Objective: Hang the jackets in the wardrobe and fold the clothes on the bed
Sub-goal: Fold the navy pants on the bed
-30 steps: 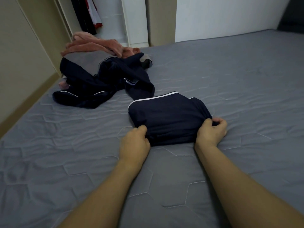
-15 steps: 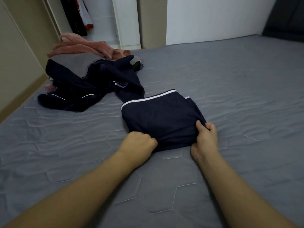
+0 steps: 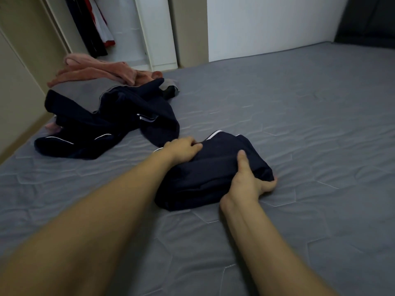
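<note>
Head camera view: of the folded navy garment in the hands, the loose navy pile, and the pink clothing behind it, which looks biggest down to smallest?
1. Loose navy pile, the widest spread.
2. Folded navy garment, held by the left hand and right hand.
3. Pink clothing, though it lies farther off and partly hidden, so second and third are unsure.

Folded navy-blue garment with white piping (image 3: 215,174) lies on grey quilted bed cover (image 3: 299,129), bunched into a thick compact bundle, white edge at its far side. Left of it, unfolded pile: dark navy clothes with white trim (image 3: 102,133) spread loose and crumpled, grey fabric piece (image 3: 81,97) on top, pink fleecy garment (image 3: 100,71) heaped at the far end by the bed's edge. Dark and red-white jackets (image 3: 94,24) hang in open white wardrobe (image 3: 154,33) beyond.
</note>
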A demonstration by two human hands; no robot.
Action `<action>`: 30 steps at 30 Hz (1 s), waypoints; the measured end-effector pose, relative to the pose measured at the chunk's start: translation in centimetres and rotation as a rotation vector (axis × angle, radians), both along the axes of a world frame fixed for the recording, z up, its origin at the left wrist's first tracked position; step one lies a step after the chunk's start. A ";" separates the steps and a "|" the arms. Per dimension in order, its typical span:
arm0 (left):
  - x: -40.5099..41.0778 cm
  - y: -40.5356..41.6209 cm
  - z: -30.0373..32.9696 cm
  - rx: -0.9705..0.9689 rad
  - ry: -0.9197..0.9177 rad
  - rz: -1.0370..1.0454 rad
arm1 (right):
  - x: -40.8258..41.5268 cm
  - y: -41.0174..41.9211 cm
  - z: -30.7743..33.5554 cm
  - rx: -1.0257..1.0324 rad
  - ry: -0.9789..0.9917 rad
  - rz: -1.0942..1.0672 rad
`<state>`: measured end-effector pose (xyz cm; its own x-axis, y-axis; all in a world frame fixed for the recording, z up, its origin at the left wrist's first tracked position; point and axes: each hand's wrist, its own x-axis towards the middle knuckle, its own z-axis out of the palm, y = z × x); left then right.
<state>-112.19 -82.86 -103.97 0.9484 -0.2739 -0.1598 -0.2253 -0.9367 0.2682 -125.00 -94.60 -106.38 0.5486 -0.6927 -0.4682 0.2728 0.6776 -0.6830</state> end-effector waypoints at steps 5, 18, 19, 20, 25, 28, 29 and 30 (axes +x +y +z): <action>1.9 -2.8 1.1 -0.297 0.016 -0.018 | -0.1 -0.8 -1.1 -0.088 0.053 -0.005; -0.6 1.9 2.7 -0.265 0.617 0.227 | -1.3 3.0 1.4 0.175 0.130 0.236; -1.6 3.4 2.8 -0.336 0.661 0.228 | -1.6 3.1 1.7 0.150 0.124 0.283; -2.5 4.9 2.8 -0.436 0.681 0.236 | -1.9 3.4 2.0 0.121 0.113 0.325; -7.2 13.9 2.3 -1.018 0.712 0.307 | -2.4 8.1 6.9 -0.094 -0.036 0.587; -9.2 19.1 3.0 -1.334 0.744 0.378 | -2.2 13.0 12.7 -0.324 -0.075 0.745; -9.8 20.6 3.9 -1.429 0.772 0.382 | -2.1 14.7 14.9 -0.412 -0.094 0.793; -10.4 22.1 5.3 -1.516 0.798 0.380 | -2.0 16.6 17.4 -0.492 -0.111 0.845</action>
<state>-122.58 -60.72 -98.66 0.8131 -0.4105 -0.4128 0.5377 0.2577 0.8028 -127.02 -78.04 -89.01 0.9765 -0.1559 -0.1486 -0.0912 0.3258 -0.9410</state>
